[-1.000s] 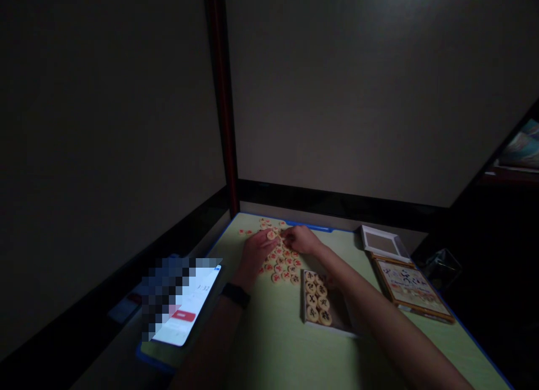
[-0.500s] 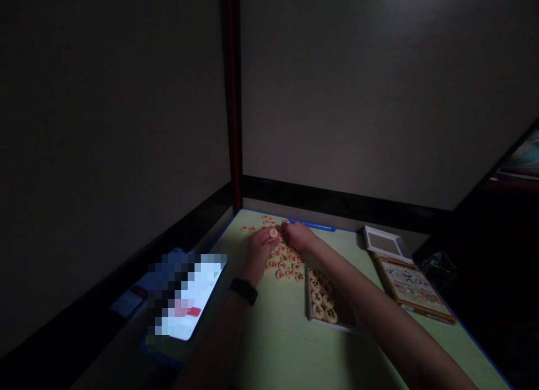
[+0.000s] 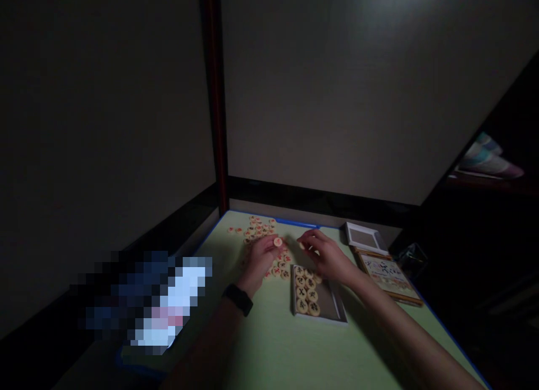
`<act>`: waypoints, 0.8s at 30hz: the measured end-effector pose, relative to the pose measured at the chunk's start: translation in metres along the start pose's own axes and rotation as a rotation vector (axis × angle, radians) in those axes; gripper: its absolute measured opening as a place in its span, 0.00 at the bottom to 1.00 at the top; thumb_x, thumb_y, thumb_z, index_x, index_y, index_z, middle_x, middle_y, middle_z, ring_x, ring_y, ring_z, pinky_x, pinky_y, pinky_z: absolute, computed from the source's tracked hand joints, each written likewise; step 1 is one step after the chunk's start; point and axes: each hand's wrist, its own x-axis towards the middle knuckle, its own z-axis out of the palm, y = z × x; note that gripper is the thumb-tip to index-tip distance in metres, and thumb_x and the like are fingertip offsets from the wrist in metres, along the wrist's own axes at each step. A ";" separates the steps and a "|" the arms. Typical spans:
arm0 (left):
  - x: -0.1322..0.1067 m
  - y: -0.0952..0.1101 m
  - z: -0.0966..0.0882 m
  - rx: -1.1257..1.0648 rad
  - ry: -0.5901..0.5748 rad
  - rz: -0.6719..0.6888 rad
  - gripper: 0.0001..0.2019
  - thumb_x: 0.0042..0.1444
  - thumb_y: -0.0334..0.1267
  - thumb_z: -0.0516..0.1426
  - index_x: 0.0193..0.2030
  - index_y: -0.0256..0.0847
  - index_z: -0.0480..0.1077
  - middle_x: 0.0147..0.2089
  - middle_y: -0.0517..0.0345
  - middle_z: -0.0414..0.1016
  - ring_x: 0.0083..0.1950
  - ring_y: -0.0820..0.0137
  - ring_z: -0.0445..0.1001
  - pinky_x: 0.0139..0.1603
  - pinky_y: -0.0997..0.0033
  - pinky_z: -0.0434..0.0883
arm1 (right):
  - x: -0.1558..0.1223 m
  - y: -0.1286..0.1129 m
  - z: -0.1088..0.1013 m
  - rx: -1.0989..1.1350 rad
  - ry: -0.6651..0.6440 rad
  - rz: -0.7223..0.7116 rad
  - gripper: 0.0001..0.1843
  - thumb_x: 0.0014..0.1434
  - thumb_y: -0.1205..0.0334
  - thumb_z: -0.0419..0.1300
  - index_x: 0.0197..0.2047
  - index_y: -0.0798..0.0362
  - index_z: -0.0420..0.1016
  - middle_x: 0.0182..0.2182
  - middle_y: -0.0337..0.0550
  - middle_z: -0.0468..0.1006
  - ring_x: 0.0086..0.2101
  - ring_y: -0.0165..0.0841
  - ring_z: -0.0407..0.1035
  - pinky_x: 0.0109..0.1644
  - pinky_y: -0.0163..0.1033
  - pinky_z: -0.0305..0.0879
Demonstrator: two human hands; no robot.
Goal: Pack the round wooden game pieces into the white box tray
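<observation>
Round wooden game pieces [image 3: 259, 229] with red and black marks lie scattered on a green table [image 3: 269, 339]. My left hand [image 3: 260, 258] rests over the pile and pinches one round piece [image 3: 278, 242] between thumb and fingers. My right hand [image 3: 324, 254] hovers just above the far end of a shallow tray [image 3: 332, 311], fingers curled on a small pale piece [image 3: 302, 246]. The tray holds several pieces [image 3: 306, 292] laid in two columns. A dark watch [image 3: 238, 299] is on my left wrist.
A lit phone screen [image 3: 168, 311] lies at the table's left edge. A white box lid [image 3: 364, 238] and a printed box [image 3: 387, 278] sit at the right. Dim walls and a dark red post [image 3: 214, 98] stand close behind the table.
My right hand has drawn back from the pile toward the tray, carrying a piece. My left hand stays on the pile with its piece. The view has shifted slightly.
</observation>
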 end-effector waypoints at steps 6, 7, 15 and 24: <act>-0.006 -0.011 0.010 0.043 -0.093 0.020 0.17 0.40 0.33 0.71 0.38 0.35 0.75 0.37 0.52 0.81 0.40 0.65 0.80 0.48 0.63 0.77 | -0.048 -0.007 -0.032 -0.015 -0.069 0.158 0.16 0.59 0.75 0.54 0.47 0.55 0.76 0.40 0.49 0.78 0.37 0.34 0.73 0.41 0.37 0.67; -0.006 -0.013 0.010 0.052 -0.103 0.022 0.18 0.39 0.33 0.72 0.38 0.35 0.75 0.37 0.52 0.81 0.40 0.65 0.80 0.48 0.62 0.78 | -0.052 -0.009 -0.035 -0.009 -0.112 0.175 0.17 0.57 0.76 0.54 0.47 0.55 0.76 0.39 0.48 0.78 0.37 0.34 0.73 0.41 0.36 0.67; -0.006 -0.018 0.007 0.154 -0.135 0.052 0.21 0.37 0.35 0.73 0.40 0.35 0.76 0.42 0.48 0.82 0.43 0.61 0.81 0.48 0.63 0.79 | -0.060 -0.013 -0.038 -0.030 -0.263 0.223 0.21 0.51 0.81 0.55 0.43 0.56 0.81 0.39 0.47 0.80 0.39 0.34 0.74 0.43 0.33 0.65; -0.005 -0.024 0.009 0.148 -0.161 0.065 0.21 0.38 0.38 0.72 0.40 0.35 0.75 0.38 0.51 0.81 0.41 0.61 0.82 0.47 0.60 0.79 | -0.056 -0.033 -0.041 -0.199 -0.364 0.365 0.07 0.55 0.60 0.65 0.36 0.53 0.81 0.34 0.46 0.80 0.32 0.35 0.73 0.33 0.35 0.59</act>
